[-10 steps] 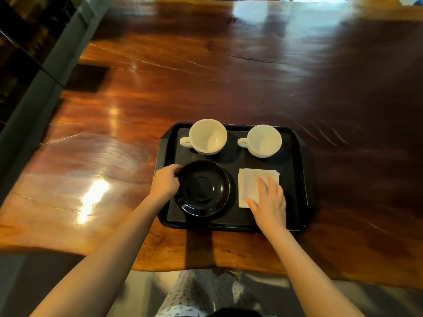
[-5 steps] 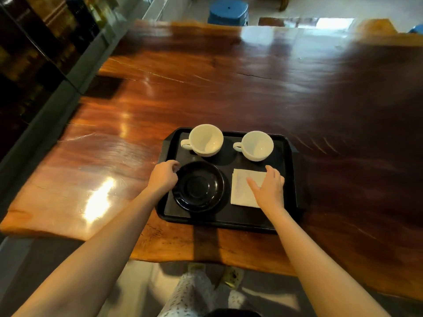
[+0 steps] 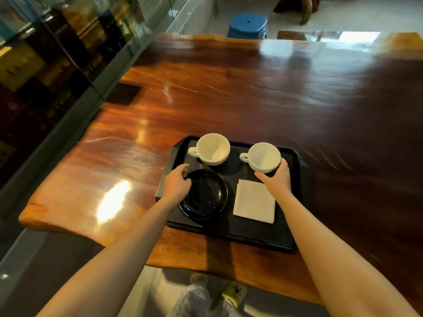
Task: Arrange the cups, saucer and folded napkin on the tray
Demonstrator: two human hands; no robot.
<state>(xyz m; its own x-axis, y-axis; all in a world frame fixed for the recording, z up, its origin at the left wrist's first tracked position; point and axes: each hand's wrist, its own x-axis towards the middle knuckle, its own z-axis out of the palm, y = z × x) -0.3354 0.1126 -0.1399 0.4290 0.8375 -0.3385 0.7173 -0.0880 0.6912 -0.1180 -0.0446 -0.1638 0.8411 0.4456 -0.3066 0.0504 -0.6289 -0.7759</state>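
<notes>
Looks like a café or small eatery. Long, glossy slab-wood tabletop with a raw, uneven edge, catching window light. Black serving tray laid with two white cups, a black saucer and a folded napkin, as for table service. Glass-fronted cabinet along the left side, stocked with what seem to be boxed goods, blurred. Blue plastic stool on a pale floor beyond the far end.

Light came from about twelve o'clock, glaring off the glossy wooden table at its far edge and in a hot patch at nine o'clock. The three o'clock side lay dim. Wide-angle distortion bent the edges; slight softness throughout.
</notes>
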